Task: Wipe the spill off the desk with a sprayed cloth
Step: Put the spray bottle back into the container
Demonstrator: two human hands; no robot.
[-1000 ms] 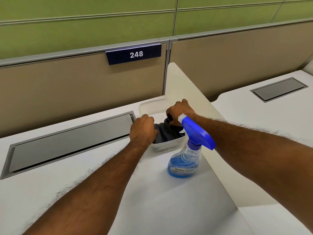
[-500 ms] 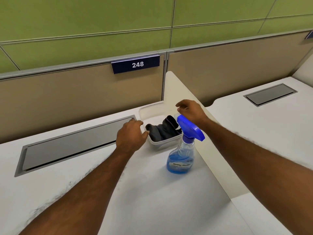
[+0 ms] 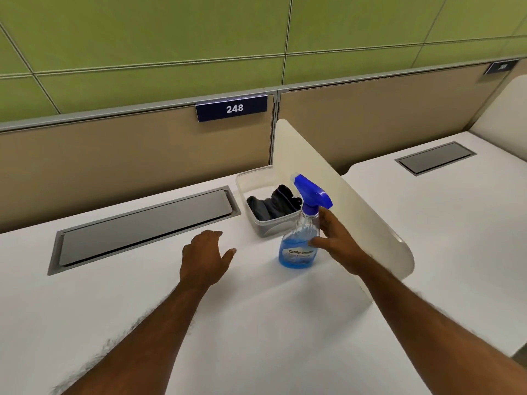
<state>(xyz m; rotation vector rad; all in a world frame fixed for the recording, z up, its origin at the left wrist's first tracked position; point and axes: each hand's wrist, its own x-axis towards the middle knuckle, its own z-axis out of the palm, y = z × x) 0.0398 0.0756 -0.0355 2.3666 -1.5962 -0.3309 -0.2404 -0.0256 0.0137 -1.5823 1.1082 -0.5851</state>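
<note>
A dark grey cloth (image 3: 271, 205) lies bunched in a clear plastic tub (image 3: 248, 181) at the back of the white desk (image 3: 256, 323). Just in front of the tub stands a spray bottle (image 3: 299, 246) with a blue trigger head and blue liquid. My right hand (image 3: 336, 238) is beside the bottle on its right, fingers spread around it, thumb close to or touching its side. My left hand (image 3: 205, 258) hovers over the desk left of the bottle, fingers loosely apart, holding nothing. No spill shows on the desk.
A grey cable hatch (image 3: 145, 226) is set into the desk to the left. A cream divider panel (image 3: 350, 212) stands right behind the bottle. Beige partitions carry a sign (image 3: 231, 108) reading 248. A neighbouring desk (image 3: 442, 223) lies to the right.
Both hands have drawn back out of the tub, leaving the cloth inside. The left hand moved nearer along the desk; the right hand dropped beside the bottle. The view has tilted up.
</note>
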